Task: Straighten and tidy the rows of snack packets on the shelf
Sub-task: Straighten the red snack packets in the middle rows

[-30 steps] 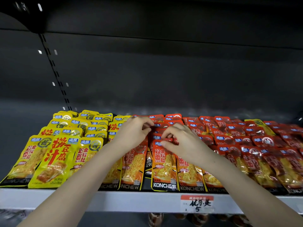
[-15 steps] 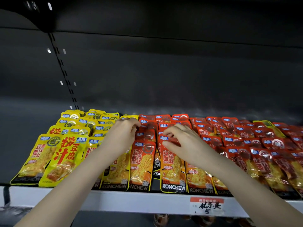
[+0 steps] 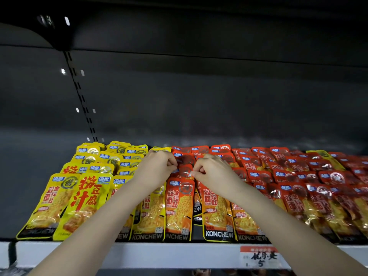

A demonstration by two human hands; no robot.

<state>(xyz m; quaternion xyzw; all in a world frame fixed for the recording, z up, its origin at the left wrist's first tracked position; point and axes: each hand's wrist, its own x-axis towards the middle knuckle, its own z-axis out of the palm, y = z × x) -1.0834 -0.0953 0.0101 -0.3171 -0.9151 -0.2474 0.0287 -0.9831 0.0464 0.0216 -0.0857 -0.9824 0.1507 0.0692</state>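
We take the shelf (image 3: pixel 179 254) first: its pale front lip runs along 6 o'clock, and the snack packets lie on it in overlapping rows, red packets (image 3: pixel 298 176) spreading toward 3 and 4 o'clock, yellow packets (image 3: pixel 89 186) toward 8 and 9 o'clock, orange columns in the middle. Against half a second ago the rows themselves look unshifted; what has changed is our hands. Then the left hand (image 3: pixel 157 168) sat at the yellow-orange border with its fingers over a back packet, and the right hand (image 3: pixel 215 172) lay with fingers spread across the orange column. Now both have drawn together over one orange packet (image 3: pixel 185 173), the one just behind the front packet of the middle column, a little toward 6 o'clock from the centre of view. The left hand's fingers are curled and pinch its top edge from 9 o'clock; the right hand's thumb and forefinger pinch the same edge from 3 o'clock, the other fingers tucked in. We judge that this single packet is being squared, two-handed, to line up with its column. Much is left: the red rows toward 3 o'clock lie skewed, and a stray yellow packet (image 3: pixel 322 156) sits among them at the back. The price label (image 3: pixel 258 256) hangs on the lip at 5 o'clock.
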